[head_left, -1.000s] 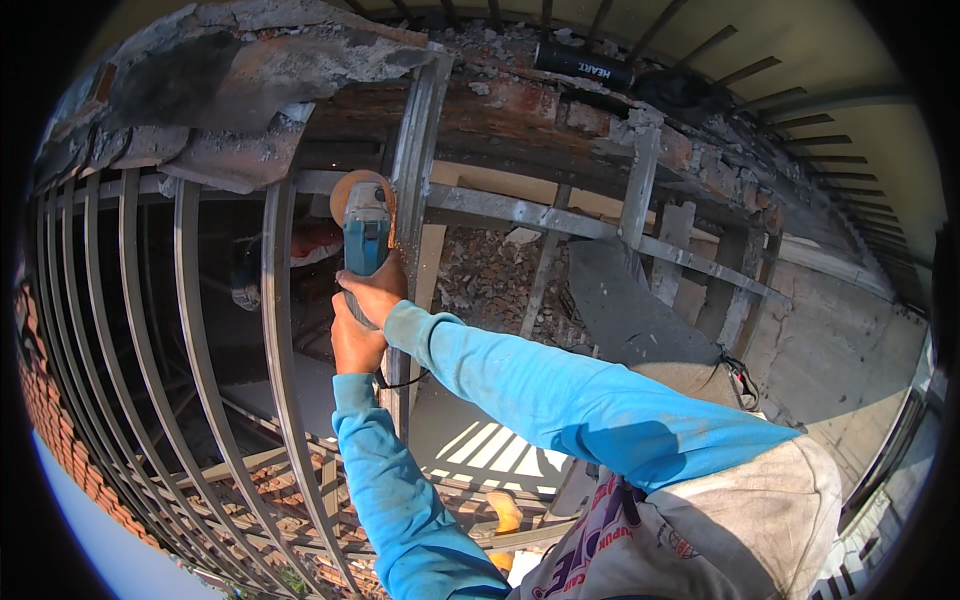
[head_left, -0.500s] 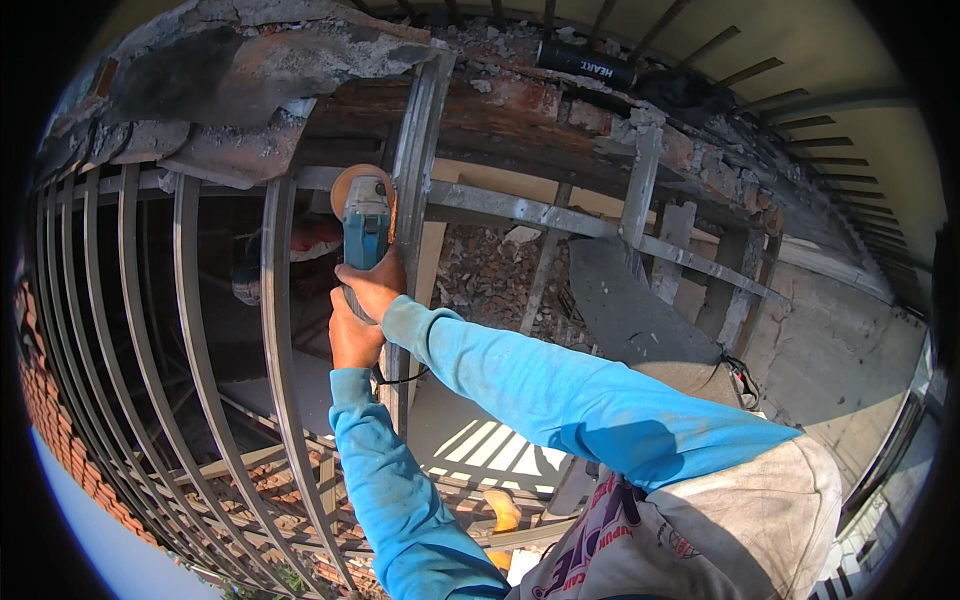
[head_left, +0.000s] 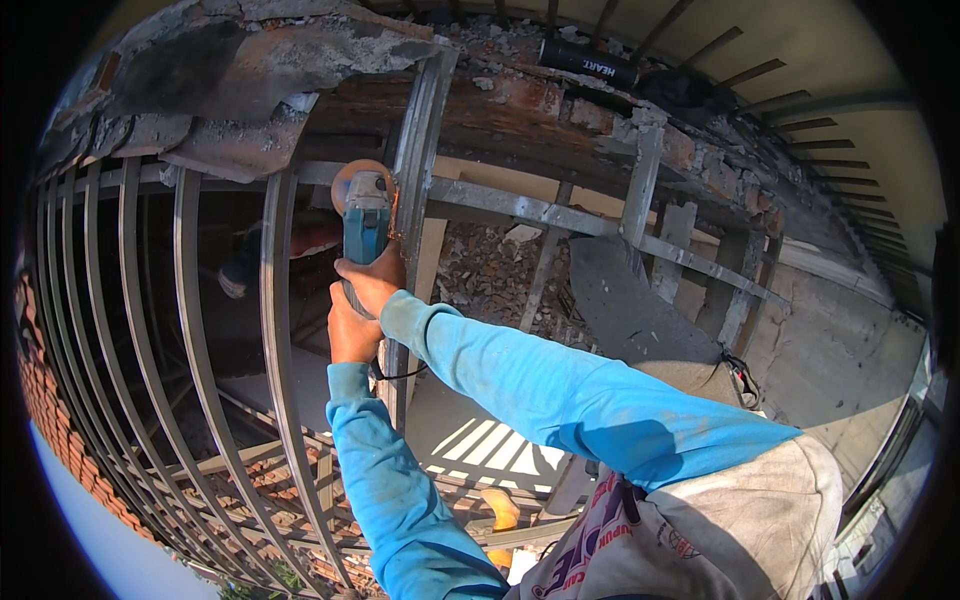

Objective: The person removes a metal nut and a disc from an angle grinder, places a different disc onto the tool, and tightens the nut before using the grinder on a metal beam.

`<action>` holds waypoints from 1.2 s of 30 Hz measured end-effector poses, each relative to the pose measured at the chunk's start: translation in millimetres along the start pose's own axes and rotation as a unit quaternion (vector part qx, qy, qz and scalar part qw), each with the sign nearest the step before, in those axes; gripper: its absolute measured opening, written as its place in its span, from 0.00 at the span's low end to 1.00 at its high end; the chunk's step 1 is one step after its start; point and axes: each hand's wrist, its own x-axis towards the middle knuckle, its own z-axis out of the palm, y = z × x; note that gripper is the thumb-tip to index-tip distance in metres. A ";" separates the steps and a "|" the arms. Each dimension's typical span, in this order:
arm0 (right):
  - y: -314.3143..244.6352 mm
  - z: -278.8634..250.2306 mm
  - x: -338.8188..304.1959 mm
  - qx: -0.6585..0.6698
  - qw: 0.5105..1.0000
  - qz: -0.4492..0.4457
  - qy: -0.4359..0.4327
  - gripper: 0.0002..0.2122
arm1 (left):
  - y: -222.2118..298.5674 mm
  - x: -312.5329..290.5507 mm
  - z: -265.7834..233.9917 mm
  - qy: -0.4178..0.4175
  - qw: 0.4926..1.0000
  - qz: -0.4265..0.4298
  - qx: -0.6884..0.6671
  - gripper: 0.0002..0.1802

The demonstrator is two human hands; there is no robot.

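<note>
My right hand (head_left: 378,281) is wrapped round the body of an angle grinder (head_left: 366,225) with a blue-teal housing and a grey head. Just below it, my left hand (head_left: 351,326) grips the rear end of the same tool. A round tan disc (head_left: 352,181) shows at the grinder's head, against the left side of an upright grey metal beam (head_left: 417,140). Orange sparks (head_left: 395,215) come off where disc and beam meet. The exact contact edge is hidden behind the grinder's head. A dark cord (head_left: 405,376) leaves the tool near my left wrist.
Long metal rafters (head_left: 190,260) run down the left side. A crossbar (head_left: 520,207) joins the beam. Broken masonry (head_left: 520,95) lines the top, with a black cylinder (head_left: 588,64) on it. Rubble (head_left: 490,275) lies below. Another person's arm (head_left: 315,238) shows beneath the rafters.
The grinder has shifted very slightly upward, and sparks now spread more around its head. Below the rafters, the other person has moved a little to the left.
</note>
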 end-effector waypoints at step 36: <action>-4.8 0.2 12.5 -0.035 0.999 -0.018 0.012 0.34 | 2.4 7.1 6.2 0.003 1.000 -0.012 -0.018 0.41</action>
